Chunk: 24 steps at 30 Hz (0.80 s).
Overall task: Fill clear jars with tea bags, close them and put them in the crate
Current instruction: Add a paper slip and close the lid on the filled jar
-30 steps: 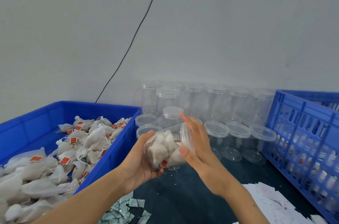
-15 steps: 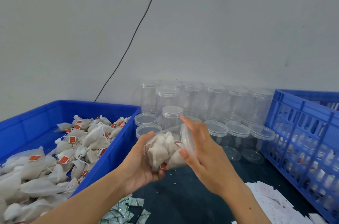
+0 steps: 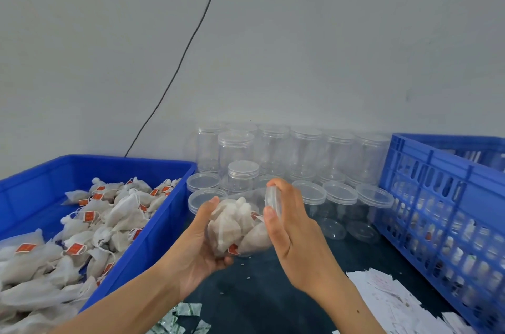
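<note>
left hand (image 3: 199, 240) grips jar (image 3: 237, 224) — right hand (image 3: 289, 235) pinches lid (image 3: 274, 201) | empty jars (image 3: 303, 156) behind

- Light is even, soft and fairly bright, with a cool grey-blue cast.
- Shadows are faint; the wall (image 3: 300, 33) darkens slightly toward the upper corners.
- Small pale highlights sit on the clear jars (image 3: 273, 153), no harsh glare.
- Wide-angle bending shows at the edges: the crate (image 3: 437, 197) leans.
- The picture is slightly soft throughout.

A small packing workshop: a blue bin (image 3: 153, 227) heaped with tea bags (image 3: 120, 213), rows of empty jars (image 3: 303, 153), a blue crate (image 3: 437, 197).
</note>
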{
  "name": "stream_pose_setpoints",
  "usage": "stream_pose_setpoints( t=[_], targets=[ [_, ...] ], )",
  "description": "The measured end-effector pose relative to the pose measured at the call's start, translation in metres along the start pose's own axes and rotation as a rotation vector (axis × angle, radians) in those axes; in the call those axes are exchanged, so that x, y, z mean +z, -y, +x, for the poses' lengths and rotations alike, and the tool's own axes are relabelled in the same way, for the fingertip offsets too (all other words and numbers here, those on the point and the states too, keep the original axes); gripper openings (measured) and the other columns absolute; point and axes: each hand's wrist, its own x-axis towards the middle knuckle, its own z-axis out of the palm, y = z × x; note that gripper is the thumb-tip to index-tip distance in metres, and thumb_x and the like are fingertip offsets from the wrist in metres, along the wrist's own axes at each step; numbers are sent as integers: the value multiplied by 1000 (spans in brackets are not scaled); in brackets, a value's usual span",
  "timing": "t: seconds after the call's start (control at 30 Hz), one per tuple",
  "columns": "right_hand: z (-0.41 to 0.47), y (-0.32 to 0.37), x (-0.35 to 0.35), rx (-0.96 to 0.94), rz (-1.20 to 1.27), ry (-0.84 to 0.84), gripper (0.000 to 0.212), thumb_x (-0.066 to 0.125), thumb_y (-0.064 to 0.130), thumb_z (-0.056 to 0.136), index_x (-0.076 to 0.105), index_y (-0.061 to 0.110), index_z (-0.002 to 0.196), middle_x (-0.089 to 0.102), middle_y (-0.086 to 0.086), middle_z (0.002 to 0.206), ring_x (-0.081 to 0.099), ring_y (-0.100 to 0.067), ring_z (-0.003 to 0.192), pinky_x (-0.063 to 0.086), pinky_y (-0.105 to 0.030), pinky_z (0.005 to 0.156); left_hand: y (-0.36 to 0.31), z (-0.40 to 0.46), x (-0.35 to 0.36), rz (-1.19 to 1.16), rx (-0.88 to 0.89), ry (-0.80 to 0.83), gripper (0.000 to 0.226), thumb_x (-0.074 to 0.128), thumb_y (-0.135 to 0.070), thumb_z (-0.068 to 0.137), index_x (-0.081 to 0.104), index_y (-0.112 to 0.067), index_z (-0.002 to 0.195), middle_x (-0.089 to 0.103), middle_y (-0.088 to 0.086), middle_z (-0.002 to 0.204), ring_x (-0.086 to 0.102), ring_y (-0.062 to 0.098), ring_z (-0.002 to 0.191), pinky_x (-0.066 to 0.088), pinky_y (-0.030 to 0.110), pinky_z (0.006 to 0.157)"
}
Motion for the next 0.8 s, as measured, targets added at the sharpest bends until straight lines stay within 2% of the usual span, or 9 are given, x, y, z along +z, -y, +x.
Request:
stream_pose_setpoints(
  t=[0.07, 0.13, 0.23, 0.3, 0.4, 0.47, 0.57, 0.67, 0.8],
  targets=[
    [1, 0, -3, 15, 21, 17, 59, 4, 82, 79, 16, 53, 129, 32, 23, 125, 57, -7, 85, 40, -18, 67, 2, -1, 1, -14, -2, -4, 44, 61, -63, 68, 80, -27, 84, 73, 11, 94, 64, 18, 66, 50, 27, 50],
    [3, -1, -8, 58, 84, 62, 56, 12, 83, 79, 19, 56, 128, 34, 21, 126, 58, -8, 88, 49, -30, 75, 5, -2, 3, -56, -31, -17, 47, 62, -62, 68, 80, -23, 87, 74, 13, 94, 65, 19, 64, 50, 27, 49],
    [6, 3, -14, 214, 294, 196, 57, 29, 84, 77, 22, 59, 128, 41, 30, 121, 54, -12, 108, 49, -44, 94, 13, -4, 6, -192, -124, -55, 59, 64, -57, 70, 72, -10, 105, 72, 20, 96, 64, 25, 62, 51, 27, 46],
    [9, 8, -16, 291, 430, 228, 69, 42, 77, 75, 19, 54, 136, 39, 29, 132, 48, -14, 120, 45, -47, 102, 14, -5, 8, -256, -137, -61, 61, 60, -56, 78, 65, -8, 116, 71, 23, 99, 66, 28, 64, 53, 29, 46],
    [11, 15, -26, 365, 537, 208, 80, 59, 66, 75, 16, 46, 140, 38, 4, 144, 47, -16, 125, 45, -36, 101, 10, -6, 9, -363, -178, -11, 69, 58, -55, 77, 59, -4, 124, 68, 28, 109, 69, 38, 77, 59, 35, 50],
    [11, 19, -34, 382, 575, 177, 78, 65, 54, 82, 15, 44, 140, 41, 4, 141, 49, -14, 123, 44, -20, 88, 8, -8, 12, -372, -214, 25, 72, 54, -58, 80, 55, -4, 128, 63, 32, 118, 67, 47, 95, 61, 43, 57],
    [9, 23, -45, 380, 609, 102, 82, 72, 43, 82, 14, 41, 141, 40, 12, 129, 49, -6, 113, 42, -11, 76, 5, -12, 22, -379, -236, 117, 75, 54, -57, 78, 52, -4, 130, 56, 39, 124, 59, 56, 107, 61, 50, 60],
    [8, 28, -59, 394, 637, 43, 86, 76, 40, 78, 15, 41, 139, 39, 14, 118, 47, 2, 98, 42, -9, 66, 1, -17, 33, -342, -248, 240, 72, 53, -57, 79, 54, -5, 130, 55, 37, 127, 57, 55, 112, 60, 50, 66],
    [8, 29, -83, 402, 573, -32, 92, 80, 41, 74, 16, 38, 140, 37, 6, 124, 46, -8, 107, 37, -15, 74, 2, -21, 47, -249, -243, 340, 70, 48, -56, 84, 51, -7, 134, 57, 27, 132, 55, 49, 120, 59, 50, 78]
  ],
)
